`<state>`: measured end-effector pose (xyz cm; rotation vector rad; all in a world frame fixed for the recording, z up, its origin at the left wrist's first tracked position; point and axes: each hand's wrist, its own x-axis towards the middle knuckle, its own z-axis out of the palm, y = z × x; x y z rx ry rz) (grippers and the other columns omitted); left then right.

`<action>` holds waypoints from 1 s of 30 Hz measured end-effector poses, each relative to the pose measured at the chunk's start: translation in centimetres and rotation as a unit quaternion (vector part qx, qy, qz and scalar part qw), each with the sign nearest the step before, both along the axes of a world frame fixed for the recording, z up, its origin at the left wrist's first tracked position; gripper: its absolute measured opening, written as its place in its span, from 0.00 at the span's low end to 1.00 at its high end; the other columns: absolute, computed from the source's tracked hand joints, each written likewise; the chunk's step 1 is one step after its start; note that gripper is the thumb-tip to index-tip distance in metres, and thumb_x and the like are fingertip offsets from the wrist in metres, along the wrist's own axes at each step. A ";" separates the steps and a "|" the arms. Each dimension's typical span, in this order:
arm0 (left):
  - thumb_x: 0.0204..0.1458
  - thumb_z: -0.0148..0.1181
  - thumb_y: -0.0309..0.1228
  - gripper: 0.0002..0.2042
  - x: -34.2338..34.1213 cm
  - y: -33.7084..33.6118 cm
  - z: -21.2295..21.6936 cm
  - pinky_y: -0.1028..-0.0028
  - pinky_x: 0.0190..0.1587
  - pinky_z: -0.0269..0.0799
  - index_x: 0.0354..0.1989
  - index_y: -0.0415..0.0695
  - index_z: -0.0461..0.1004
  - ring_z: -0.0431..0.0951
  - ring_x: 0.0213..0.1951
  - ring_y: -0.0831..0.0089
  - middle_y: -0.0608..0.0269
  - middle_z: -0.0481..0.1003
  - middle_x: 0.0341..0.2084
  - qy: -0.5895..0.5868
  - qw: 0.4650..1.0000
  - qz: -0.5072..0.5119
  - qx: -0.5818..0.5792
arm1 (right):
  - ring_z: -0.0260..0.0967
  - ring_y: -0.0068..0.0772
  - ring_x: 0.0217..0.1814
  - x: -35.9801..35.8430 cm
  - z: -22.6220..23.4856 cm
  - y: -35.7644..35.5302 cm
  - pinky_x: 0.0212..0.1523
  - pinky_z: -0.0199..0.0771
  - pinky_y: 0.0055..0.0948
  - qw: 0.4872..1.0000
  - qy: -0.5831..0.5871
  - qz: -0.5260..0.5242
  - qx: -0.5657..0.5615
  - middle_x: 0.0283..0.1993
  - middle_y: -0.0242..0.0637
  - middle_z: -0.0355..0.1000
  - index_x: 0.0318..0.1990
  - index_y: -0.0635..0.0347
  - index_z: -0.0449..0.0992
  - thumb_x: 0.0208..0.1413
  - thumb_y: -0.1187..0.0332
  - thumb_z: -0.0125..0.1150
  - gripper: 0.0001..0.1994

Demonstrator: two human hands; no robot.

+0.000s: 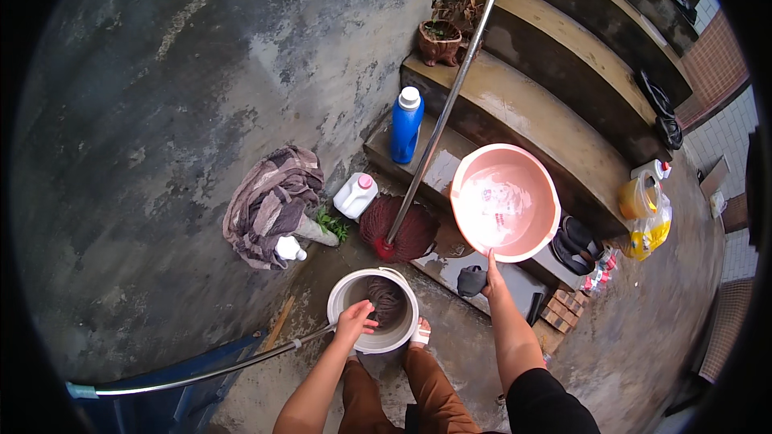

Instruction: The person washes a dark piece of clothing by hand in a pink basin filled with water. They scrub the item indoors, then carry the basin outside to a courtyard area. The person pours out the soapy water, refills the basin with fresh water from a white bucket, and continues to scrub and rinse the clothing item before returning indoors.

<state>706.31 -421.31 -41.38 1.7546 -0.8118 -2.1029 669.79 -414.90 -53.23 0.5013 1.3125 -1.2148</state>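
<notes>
My right hand (495, 280) grips the near rim of a pink basin (555, 217) with shiny, wet-looking insides. A dark grey object (472, 280) shows beside that hand; whether I hold it too, I cannot tell. Over the left part of a white bucket (332, 305), my left hand (356, 321) has its fingers apart and holds nothing. A dark stringy mop head (384, 301) lies in the bucket, and its metal pole (209, 373) slopes out to the lower left, passing by my left wrist. Beyond the bucket stands another mop with a dark red head (378, 229).
Concrete steps (531, 104) rise at the upper right, with a blue bottle (407, 128) and a plant pot (440, 47). A white jug (354, 197) and a draped cloth (269, 193) sit left of the red mop. Dark shoes (576, 245) lie right of the basin.
</notes>
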 end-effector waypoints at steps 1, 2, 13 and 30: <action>0.49 0.52 0.37 0.22 0.6 0.0 0.6 0.76 0.22 0.71 0.49 0.38 0.60 0.74 0.25 0.72 0.56 0.69 0.38 0.000 1.000 0.002 -0.002 | 0.68 0.37 0.35 0.8 0.0 0.3 0.41 0.68 0.40 1.000 0.003 0.000 0.027 0.41 0.44 0.67 0.47 0.66 0.61 0.38 0.40 0.55 0.38; 0.49 0.52 0.36 0.22 1.3 0.1 1.2 0.76 0.22 0.71 0.49 0.37 0.60 0.74 0.24 0.72 0.55 0.69 0.38 -0.001 1.000 0.008 -0.006 | 0.68 0.38 0.35 1.8 -0.2 0.7 0.40 0.68 0.40 0.999 0.005 0.001 0.053 0.41 0.44 0.67 0.47 0.66 0.61 0.39 0.42 0.57 0.36; 0.48 0.52 0.31 0.19 11.7 0.6 7.2 0.77 0.19 0.70 0.48 0.37 0.61 0.75 0.24 0.70 0.56 0.70 0.37 -0.006 1.000 0.025 -0.006 | 0.69 0.38 0.31 13.4 8.4 3.4 0.35 0.70 0.37 0.999 -0.030 0.015 0.000 0.33 0.43 0.71 0.48 0.59 0.61 0.52 0.62 0.46 0.17; 0.49 0.50 0.30 0.20 21.8 0.8 14.3 0.75 0.22 0.72 0.50 0.37 0.58 0.75 0.25 0.69 0.54 0.68 0.41 0.014 0.999 0.008 -0.040 | 0.69 0.40 0.35 24.9 20.3 1.1 0.40 0.69 0.36 0.996 0.041 0.019 -0.083 0.35 0.45 0.70 0.39 0.63 0.66 0.53 0.63 0.43 0.13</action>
